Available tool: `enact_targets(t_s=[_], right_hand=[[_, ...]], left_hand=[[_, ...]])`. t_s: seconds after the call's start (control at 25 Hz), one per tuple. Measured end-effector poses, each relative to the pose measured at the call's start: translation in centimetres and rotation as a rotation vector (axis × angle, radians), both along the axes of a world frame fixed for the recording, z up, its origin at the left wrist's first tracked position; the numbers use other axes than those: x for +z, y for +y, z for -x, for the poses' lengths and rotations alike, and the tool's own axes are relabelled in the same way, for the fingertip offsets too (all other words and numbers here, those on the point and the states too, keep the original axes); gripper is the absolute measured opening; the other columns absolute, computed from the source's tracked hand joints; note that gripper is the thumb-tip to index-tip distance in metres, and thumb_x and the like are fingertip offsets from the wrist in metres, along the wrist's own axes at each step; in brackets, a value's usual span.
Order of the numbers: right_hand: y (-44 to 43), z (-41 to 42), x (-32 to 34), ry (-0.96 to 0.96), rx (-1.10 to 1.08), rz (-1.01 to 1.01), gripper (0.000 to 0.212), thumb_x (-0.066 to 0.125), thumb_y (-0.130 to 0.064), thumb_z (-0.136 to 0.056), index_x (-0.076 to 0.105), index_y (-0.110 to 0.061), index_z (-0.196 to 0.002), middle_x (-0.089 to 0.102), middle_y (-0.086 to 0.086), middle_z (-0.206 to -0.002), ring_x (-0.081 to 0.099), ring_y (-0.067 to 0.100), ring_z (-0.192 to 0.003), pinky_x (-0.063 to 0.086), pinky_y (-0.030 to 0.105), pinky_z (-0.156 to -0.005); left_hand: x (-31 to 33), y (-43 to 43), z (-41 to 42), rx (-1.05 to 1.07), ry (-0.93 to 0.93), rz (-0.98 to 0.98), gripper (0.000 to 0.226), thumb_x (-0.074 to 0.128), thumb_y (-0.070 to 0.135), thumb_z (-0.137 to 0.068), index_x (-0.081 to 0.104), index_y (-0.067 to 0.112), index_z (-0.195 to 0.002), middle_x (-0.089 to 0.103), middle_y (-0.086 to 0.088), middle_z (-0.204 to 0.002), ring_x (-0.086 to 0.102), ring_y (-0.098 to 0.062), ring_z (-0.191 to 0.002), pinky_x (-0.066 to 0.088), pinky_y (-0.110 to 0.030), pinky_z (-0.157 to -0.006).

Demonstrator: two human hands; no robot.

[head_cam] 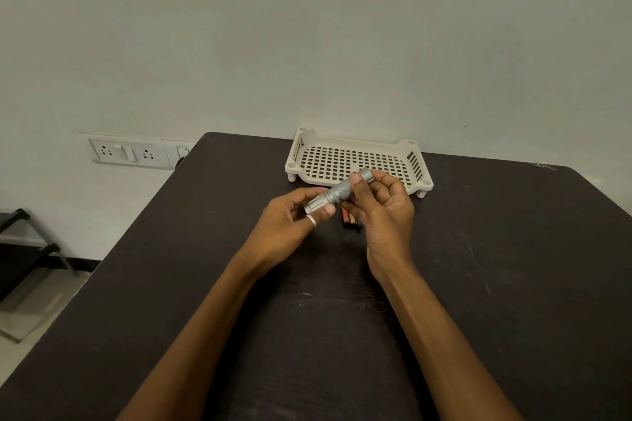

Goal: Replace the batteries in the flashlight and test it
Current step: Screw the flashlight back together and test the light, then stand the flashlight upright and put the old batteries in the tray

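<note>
Silver flashlight (337, 193) was held between both hands above the table (496, 267). The left hand (290, 225) gripped its near end and the right hand (386, 215) pinched the knurled far end. Batteries (349, 220) lay just beneath the right hand. Judged best practice was to steady the left hand and twist with the right alone.

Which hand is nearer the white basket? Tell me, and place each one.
Right. The right hand holds the flashlight just in front of the basket; the left hand grips the flashlight's other end, further left and nearer the person.
</note>
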State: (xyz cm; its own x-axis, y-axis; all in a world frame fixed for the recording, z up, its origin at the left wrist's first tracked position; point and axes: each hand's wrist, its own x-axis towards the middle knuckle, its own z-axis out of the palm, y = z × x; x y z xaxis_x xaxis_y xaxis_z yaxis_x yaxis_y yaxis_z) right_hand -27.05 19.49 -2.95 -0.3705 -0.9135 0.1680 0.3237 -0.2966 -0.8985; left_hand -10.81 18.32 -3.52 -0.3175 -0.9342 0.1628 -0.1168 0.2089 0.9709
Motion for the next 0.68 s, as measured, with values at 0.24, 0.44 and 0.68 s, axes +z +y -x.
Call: enact_targets(t_s=[0.24,0.44,0.68], right_hand=[[1.3,-2.7,0.1,0.692,-0.04,0.057,0.022,0.069,-0.033,-0.094,0.067,-0.03,-0.116,0.074,-0.014,-0.105,0.07,-0.002,-0.097,0.054,0.013,-0.078],[0.0,-7.0,0.7,0.897,0.021,0.015,0.024,0.065,-0.03,-0.096,0.065,-0.025,-0.12,0.07,-0.008,-0.112,0.065,0.004,-0.101,0.055,0.025,-0.087],[-7.7,-12.8,3.4,1.022,0.125,0.015,0.022,0.065,-0.029,-0.096,0.067,-0.012,-0.109,0.071,0.006,-0.104,0.065,0.022,-0.097,0.051,0.035,-0.083]], left_hand=[[-0.3,0.8,0.5,0.155,-0.15,0.282,0.034,0.068,0.007,-0.089,0.069,0.028,-0.116,0.075,0.018,-0.097,0.07,0.002,-0.092,0.057,-0.02,-0.081],[0.1,0.7,-1.9,0.322,-0.178,0.363,0.031,0.058,0.0,-0.092,0.067,0.028,-0.1,0.068,0.026,-0.083,0.066,0.012,-0.084,0.045,-0.002,-0.067],[2.5,-5.8,-8.0,0.543,-0.447,0.386,0.014,0.058,0.004,-0.085,0.064,0.016,-0.087,0.062,0.011,-0.077,0.059,-0.003,-0.071,0.038,-0.01,-0.058]])
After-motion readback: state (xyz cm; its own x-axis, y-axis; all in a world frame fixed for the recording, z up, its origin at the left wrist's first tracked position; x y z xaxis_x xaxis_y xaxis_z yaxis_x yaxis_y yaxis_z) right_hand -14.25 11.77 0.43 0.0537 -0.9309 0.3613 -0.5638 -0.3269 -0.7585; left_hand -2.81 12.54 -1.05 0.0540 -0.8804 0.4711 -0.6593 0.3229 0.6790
